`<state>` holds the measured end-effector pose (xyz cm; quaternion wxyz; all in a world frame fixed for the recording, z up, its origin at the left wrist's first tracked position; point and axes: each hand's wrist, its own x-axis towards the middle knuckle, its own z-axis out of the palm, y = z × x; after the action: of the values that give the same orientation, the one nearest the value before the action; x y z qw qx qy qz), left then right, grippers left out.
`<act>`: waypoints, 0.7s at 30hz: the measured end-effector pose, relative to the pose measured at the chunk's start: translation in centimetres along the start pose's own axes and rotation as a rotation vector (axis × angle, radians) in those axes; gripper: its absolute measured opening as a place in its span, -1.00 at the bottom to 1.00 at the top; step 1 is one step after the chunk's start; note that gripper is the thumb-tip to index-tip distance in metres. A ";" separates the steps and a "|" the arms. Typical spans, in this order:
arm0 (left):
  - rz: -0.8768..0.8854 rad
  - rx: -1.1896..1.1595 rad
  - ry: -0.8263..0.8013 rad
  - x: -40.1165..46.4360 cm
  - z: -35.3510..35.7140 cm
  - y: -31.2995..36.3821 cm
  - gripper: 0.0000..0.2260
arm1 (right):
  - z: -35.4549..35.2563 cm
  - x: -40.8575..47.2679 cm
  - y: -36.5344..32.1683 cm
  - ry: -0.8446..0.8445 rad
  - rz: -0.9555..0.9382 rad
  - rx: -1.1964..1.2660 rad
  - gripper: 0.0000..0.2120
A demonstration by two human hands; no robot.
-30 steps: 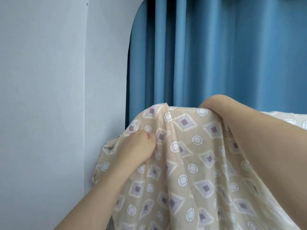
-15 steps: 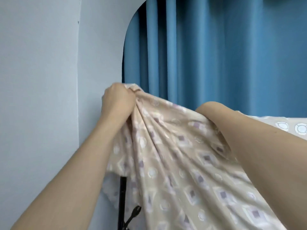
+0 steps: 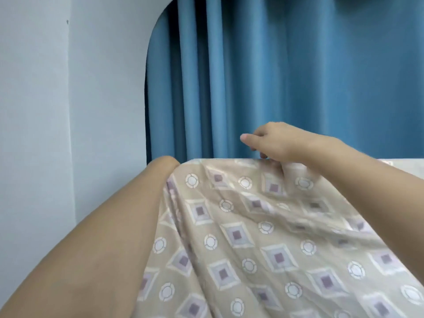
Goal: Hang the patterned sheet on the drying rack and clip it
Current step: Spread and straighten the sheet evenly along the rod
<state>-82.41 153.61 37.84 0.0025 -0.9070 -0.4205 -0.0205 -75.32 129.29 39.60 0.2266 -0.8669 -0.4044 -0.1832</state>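
Head view, near to far. Nearest you, the patterned sheet [image 3: 263,237] fell away toward the lower edge of the frame in loose diagonal folds, beige with diamonds and rings. Your left forearm [image 3: 103,237] ran up along the sheet's left edge and passed over the top fold near its left corner; the left hand lay hidden behind the cloth, so whether those fingers were closed on anything could not be told.

Farther off, the sheet's top fold [image 3: 229,160] ran level from left to right, which was its long axis and presumably the line of the drying rack's bar beneath; the bar itself did not show. Your right hand [image 3: 273,142] sat at that fold, right of its middle. The thumb stood out free to the left, while the curled fingertips [image 3: 263,155] touched the fold's upper edge and appeared to pinch a small ridge of cloth, though blur made this uncertain.

The relation that mattered: the fold lay directly under your right fingers and stretched leftward from them to your left arm, so the right hand was the nearer one for smoothing or clipping along it. No clip was visible.

Behind everything hung the blue curtain [image 3: 298,76], with the pale wall [image 3: 68,111] to its left.
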 end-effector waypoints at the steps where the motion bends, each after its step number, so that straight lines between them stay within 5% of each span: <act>1: -0.014 -0.004 -0.005 0.1 0.5 -0.4 -0.81 | -0.5 -1.6 0.5 -0.079 0.004 -0.023 -0.47; 6: 0.033 -0.046 -0.031 -1.4 1.2 -1.5 -0.85 | 0.7 -4.4 4.3 -0.109 -0.100 -0.286 -0.64; 9: 0.167 -0.412 -0.076 -2.2 0.0 -1.4 -0.82 | 1.1 -3.5 4.5 -0.104 -0.135 -0.183 -0.75; 13: 0.455 -0.938 0.066 -6.2 -1.9 1.1 -0.65 | 0.1 -2.6 4.2 -0.052 -0.158 0.087 -0.67; 16: 0.712 -0.692 0.171 -9.9 -0.8 3.3 -0.67 | -1.0 -1.8 5.0 0.063 -0.154 0.071 -0.62; 21: 0.710 -0.415 0.657 -9.4 2.0 5.9 -0.76 | -1.7 -1.1 7.5 0.074 -0.011 -0.054 -0.53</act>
<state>-83.93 142.71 35.58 -0.0388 -0.9209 -0.0513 -0.3844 -70.28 123.41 38.58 0.2169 -0.8631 -0.3954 -0.2275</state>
